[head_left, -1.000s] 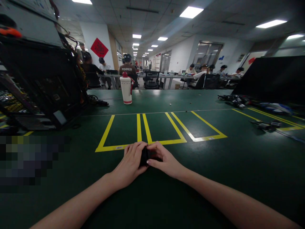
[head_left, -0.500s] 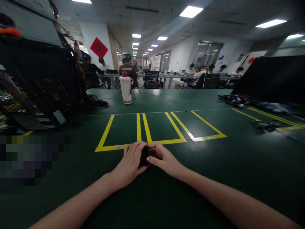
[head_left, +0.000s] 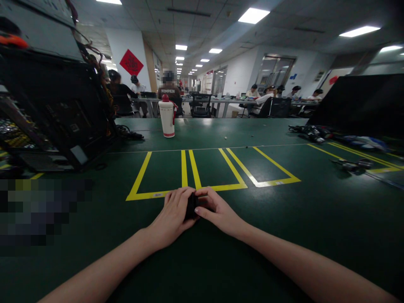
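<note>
Both of my hands rest together on the green table mat, just below the yellow taped boxes. My left hand curls its fingers around a small black object. My right hand grips the same black object from the other side, thumb pressed on its near edge. Most of the object is hidden between the fingers, so I cannot make out what it is.
A white bottle with a red cap stands at the back of the table. A large black machine frame fills the left side. Cables and small tools lie at the right, below a black panel. Other people sit at desks far behind.
</note>
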`<move>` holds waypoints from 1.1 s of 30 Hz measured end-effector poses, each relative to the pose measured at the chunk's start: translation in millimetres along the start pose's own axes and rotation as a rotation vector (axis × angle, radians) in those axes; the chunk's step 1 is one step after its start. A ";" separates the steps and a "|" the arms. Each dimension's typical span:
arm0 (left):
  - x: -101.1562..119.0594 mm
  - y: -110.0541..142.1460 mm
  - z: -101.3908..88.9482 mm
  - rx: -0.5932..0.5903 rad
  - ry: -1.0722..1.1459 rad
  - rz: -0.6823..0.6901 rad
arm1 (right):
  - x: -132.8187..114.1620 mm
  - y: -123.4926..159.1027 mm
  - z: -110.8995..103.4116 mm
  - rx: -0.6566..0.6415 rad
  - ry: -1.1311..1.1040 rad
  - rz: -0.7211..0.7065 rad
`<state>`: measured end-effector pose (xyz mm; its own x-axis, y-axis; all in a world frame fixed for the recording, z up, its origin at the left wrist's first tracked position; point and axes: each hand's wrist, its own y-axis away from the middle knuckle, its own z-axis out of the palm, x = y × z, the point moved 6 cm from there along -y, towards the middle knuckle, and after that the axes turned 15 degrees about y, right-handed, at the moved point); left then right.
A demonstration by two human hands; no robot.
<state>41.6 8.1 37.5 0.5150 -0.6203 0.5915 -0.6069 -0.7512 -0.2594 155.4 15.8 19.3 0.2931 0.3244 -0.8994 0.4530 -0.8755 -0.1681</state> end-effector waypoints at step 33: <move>-1.8 -0.7 1.3 0.006 -0.001 0.014 | 0.0 -0.2 -0.4 0.016 0.009 -0.049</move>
<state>41.9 9.4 35.6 0.5068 -0.6312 0.5872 -0.6108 -0.7436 -0.2721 155.7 16.1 19.5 0.2783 0.3700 -0.8863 0.4532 -0.8642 -0.2185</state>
